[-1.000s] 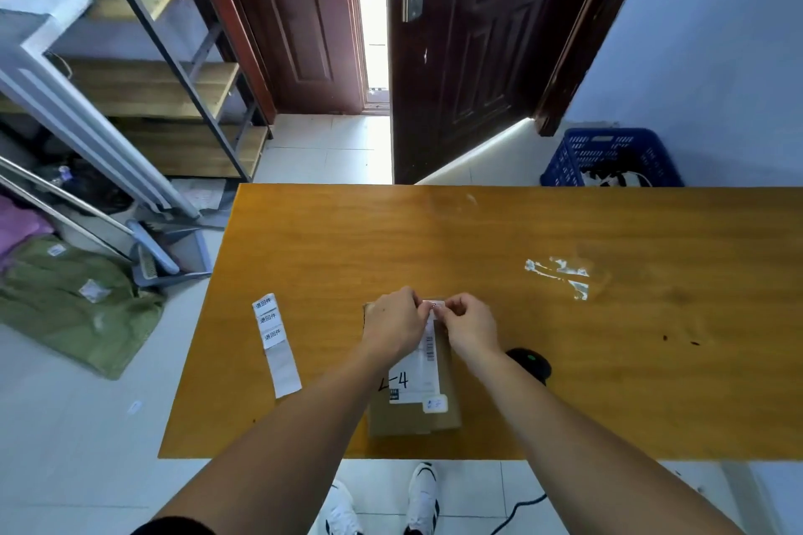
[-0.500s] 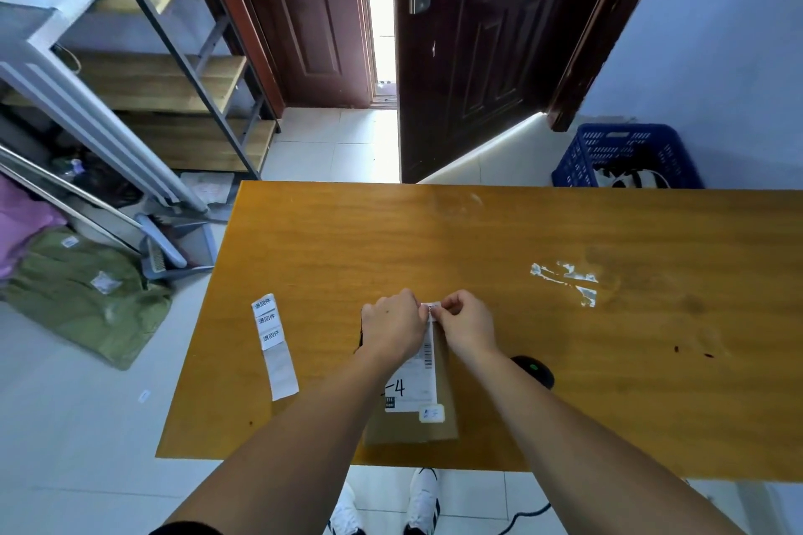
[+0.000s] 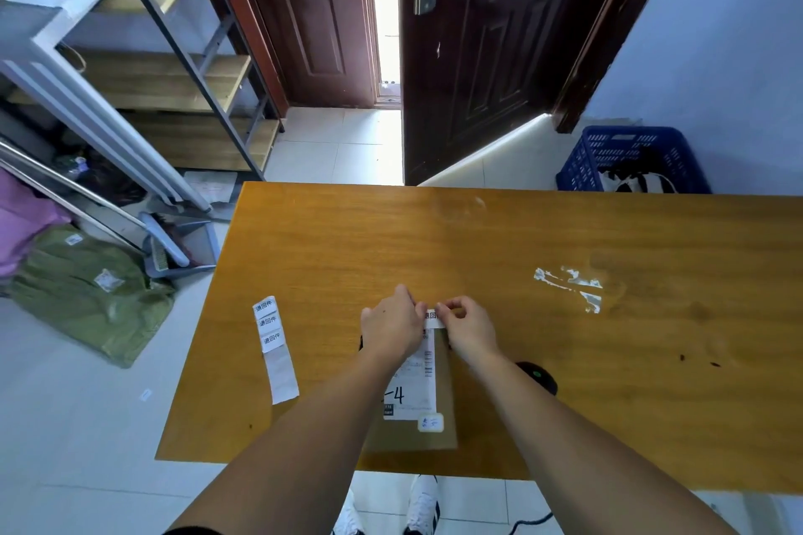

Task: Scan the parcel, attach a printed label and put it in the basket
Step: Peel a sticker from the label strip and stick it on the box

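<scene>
Parcel (image 3: 417, 426) lay at table's (image 3: 521, 239) six-o'clock edge. Left hand (image 3: 393, 328) and right hand (image 3: 467, 328) pinched small label (image 3: 432, 317) over parcel's twelve-o'clock end. Risk: label creasing or landing crooked if released unevenly.

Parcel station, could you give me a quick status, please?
Both hands, left and right, pinching label at parcel top. Basket beyond table. Nothing blocking.

My left hand (image 3: 391, 328) and right hand (image 3: 467, 328) pinch a small label (image 3: 432, 317) over the parcel (image 3: 428, 395). Label strip (image 3: 273, 348) lies left of it.
</scene>
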Demonstrator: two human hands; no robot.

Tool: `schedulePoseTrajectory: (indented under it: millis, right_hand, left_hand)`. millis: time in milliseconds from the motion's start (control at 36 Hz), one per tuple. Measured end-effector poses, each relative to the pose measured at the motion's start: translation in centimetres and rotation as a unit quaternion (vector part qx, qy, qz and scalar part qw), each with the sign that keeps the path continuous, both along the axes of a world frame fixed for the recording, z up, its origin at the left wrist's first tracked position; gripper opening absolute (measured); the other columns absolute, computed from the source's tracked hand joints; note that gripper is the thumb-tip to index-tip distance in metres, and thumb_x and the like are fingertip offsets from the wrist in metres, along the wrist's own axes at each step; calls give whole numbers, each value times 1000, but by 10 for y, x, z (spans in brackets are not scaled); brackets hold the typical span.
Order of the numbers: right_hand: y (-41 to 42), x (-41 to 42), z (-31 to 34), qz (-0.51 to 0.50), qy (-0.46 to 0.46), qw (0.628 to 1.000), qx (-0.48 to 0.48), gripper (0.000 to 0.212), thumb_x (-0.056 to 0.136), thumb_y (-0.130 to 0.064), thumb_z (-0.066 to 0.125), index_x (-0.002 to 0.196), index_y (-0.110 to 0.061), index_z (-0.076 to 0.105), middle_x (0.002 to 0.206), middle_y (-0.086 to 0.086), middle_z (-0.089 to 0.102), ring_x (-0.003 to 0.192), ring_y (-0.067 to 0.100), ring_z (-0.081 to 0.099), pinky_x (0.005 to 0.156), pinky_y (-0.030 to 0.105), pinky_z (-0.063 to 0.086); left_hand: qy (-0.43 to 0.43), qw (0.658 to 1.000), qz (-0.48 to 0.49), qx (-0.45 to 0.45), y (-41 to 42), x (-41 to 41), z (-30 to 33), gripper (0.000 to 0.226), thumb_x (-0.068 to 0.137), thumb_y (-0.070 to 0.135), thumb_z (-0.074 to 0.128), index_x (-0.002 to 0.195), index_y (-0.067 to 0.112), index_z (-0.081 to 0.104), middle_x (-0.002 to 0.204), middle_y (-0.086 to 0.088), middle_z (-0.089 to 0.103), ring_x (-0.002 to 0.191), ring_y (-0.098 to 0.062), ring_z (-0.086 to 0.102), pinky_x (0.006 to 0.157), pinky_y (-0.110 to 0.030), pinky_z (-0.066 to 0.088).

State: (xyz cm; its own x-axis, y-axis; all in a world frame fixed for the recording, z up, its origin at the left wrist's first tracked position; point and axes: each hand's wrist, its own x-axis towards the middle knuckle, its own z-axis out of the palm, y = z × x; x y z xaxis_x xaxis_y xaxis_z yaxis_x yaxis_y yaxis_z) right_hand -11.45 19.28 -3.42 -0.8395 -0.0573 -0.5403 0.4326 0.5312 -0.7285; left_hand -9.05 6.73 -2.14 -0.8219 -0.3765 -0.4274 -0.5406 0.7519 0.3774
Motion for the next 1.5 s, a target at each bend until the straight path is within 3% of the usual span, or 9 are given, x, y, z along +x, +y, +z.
schedulePoseTrajectory:
  millis: [361, 556, 667, 778, 917, 1028, 1250, 1333, 1500]
  right_hand:
    - [12, 6, 2, 59, 6, 998, -14, 21, 95, -30, 70, 113, -34, 60, 100, -10, 65, 90, 9, 63, 73, 32, 54]
    - [7, 8, 9, 41, -15, 999, -16, 18, 102, -20, 58, 115, -33, 60, 110, -1, 70, 93, 15, 67, 84, 42, 59]
    - [13, 11, 12, 39, -23, 999, -29, 33, 104, -25, 56, 136, -24, 58, 119, -1, 68, 98, 15, 68, 89, 41, 59]
    - [25, 21, 9, 66, -53, 996, -12, 62, 97, -48, 60, 152, -26, 42, 124, -1, 62, 114, 22, 63, 99, 47, 54]
    - [44, 46, 1, 116, -143, 983, 17, 105, 72, -76, 70, 158, -29, 30, 157, 3, 44, 137, 29, 47, 103, 48, 46]
    - [54, 68, -5, 152, -202, 967, 42, 134, 44, -88, 75, 156, -30, 31, 158, 0, 44, 140, 27, 44, 108, 48, 42]
    - [52, 89, -3, 131, -217, 967, -14, 84, 71, -70, 75, 143, -33, 53, 108, -23, 62, 101, 4, 58, 98, 37, 52]
    - [47, 84, 15, 80, -186, 977, -73, 88, 68, -69, 78, 143, -34, 51, 116, -16, 68, 106, 10, 65, 91, 33, 55]
    - [31, 50, 62, 7, -160, 969, -185, 94, 59, -62, 86, 134, -29, 41, 121, 7, 71, 107, 29, 70, 96, 55, 57]
  left_hand:
    - [11, 994, -45, 96, -16, 11, 3, 20, 98, 37, 68, 106, 33, 50, 81, 17, 59, 88, -14, 60, 88, -37, 29]
    - [-6, 994, -62, 94, -14, 12, 14, 7, 105, 31, 51, 112, 32, 49, 100, 9, 67, 101, -20, 65, 90, -36, 34]
    - [26, 986, -35, 158, -32, 10, 33, 20, 106, 34, 57, 123, 24, 59, 92, 13, 63, 82, -6, 64, 63, -23, 48]
    - [46, 997, -53, 42, -70, 23, 47, 28, 102, 53, 54, 100, 26, 59, 86, 8, 64, 73, -9, 61, 56, -27, 43]
    - [-160, 980, -115, -19, -95, 68, 33, 89, 81, 94, 36, 121, 19, 61, 110, -3, 71, 98, -21, 66, 87, -41, 58]
    - [-263, 955, -82, 108, -82, 102, 12, 119, 71, 100, 43, 156, 16, 44, 159, -12, 50, 141, -30, 52, 113, -47, 46]
    - [-177, 945, -10, 274, -55, 123, 12, 62, 97, 67, 53, 138, 21, 57, 138, -3, 66, 120, -19, 64, 104, -39, 57]
    - [-142, 950, -12, 279, -59, 115, 32, 66, 96, 69, 53, 136, 18, 61, 134, -4, 68, 117, -21, 66, 104, -42, 57]
    - [-57, 971, -20, 232, -71, 89, 87, 74, 93, 78, 47, 124, 14, 71, 118, -6, 73, 106, -26, 70, 93, -44, 56]
